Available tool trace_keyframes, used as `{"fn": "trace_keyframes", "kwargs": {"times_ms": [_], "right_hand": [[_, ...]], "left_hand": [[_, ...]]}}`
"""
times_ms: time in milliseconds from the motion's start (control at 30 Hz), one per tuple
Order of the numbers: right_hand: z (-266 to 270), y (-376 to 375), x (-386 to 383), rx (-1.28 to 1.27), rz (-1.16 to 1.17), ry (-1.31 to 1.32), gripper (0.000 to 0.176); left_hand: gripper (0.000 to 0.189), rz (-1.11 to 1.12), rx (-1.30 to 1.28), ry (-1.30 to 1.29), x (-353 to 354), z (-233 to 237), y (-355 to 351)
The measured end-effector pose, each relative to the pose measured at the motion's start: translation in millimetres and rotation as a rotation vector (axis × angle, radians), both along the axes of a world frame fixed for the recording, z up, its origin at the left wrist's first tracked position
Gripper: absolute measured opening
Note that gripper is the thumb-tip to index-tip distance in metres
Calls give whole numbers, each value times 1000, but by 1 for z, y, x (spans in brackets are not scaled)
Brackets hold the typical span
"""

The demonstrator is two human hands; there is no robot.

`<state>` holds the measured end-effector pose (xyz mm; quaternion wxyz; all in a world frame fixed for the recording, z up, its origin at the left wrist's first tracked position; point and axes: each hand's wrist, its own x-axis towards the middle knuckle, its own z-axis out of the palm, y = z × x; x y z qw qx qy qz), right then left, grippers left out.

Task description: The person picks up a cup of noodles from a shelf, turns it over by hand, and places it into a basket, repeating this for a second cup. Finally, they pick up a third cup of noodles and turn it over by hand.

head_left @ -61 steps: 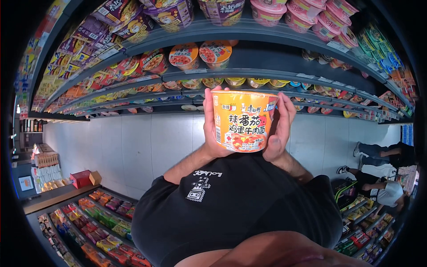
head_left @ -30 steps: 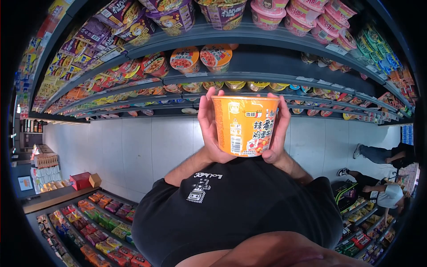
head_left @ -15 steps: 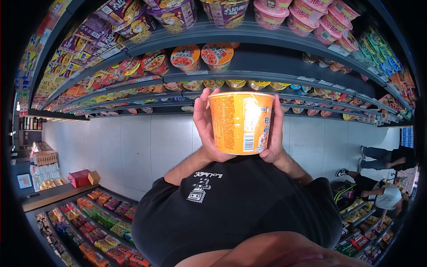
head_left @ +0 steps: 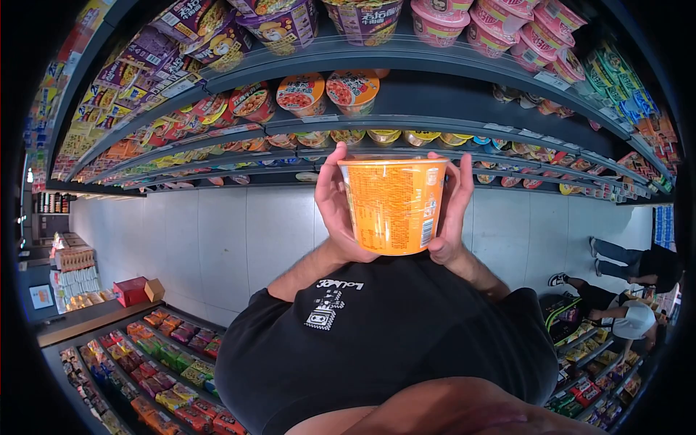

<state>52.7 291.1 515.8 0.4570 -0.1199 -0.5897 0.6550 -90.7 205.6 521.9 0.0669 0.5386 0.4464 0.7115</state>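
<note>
An orange instant noodle cup (head_left: 391, 206) is held upright between my two hands in front of my chest. Fine print covers the side facing me, and a barcode shows at its lower right. My left hand (head_left: 336, 210) presses against the cup's left side, its fingers pointing up along the wall. On the opposite side, my right hand (head_left: 454, 210) holds the cup with the thumb near its lower edge. Beyond the cup, two noodle bowls with orange lids (head_left: 352, 90) sit on a shelf.
Shelves (head_left: 435, 119) of noodle cups curve across the top, with purple cups (head_left: 279, 27) and pink cups (head_left: 438, 22) uppermost. Snack packets (head_left: 174, 355) fill a rack at lower left. Two people (head_left: 634, 322) are at the right. Grey floor tiles (head_left: 217, 225) lie below the shelves.
The noodle cup has turned between my hands: its barcode has shifted to the right and more of the fine print faces me. My right fingers have moved around its side.
</note>
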Motion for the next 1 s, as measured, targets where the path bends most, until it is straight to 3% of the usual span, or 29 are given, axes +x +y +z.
{"fn": "trace_keyframes", "kwargs": {"times_ms": [233, 433, 733, 800, 900, 1000], "right_hand": [[4, 3, 4, -35, 76, 37, 135], [6, 2, 4, -60, 74, 38, 133], [4, -2, 0, -75, 12, 71, 127], [2, -2, 0, -50, -14, 80, 125], [5, -6, -1, -67, -10, 59, 123], [8, -7, -4, -56, -29, 45, 120]], "left_hand": [[129, -73, 18, -46, 2, -4, 7], [135, -15, -10, 177, 4, 4, 9], [132, -101, 48, -10, 9, -4, 7], [135, -53, -81, -126, 11, -16, 2], [136, -137, -42, -302, 13, -21, 1], [126, -138, -26, -239, 13, -11, -1]]}}
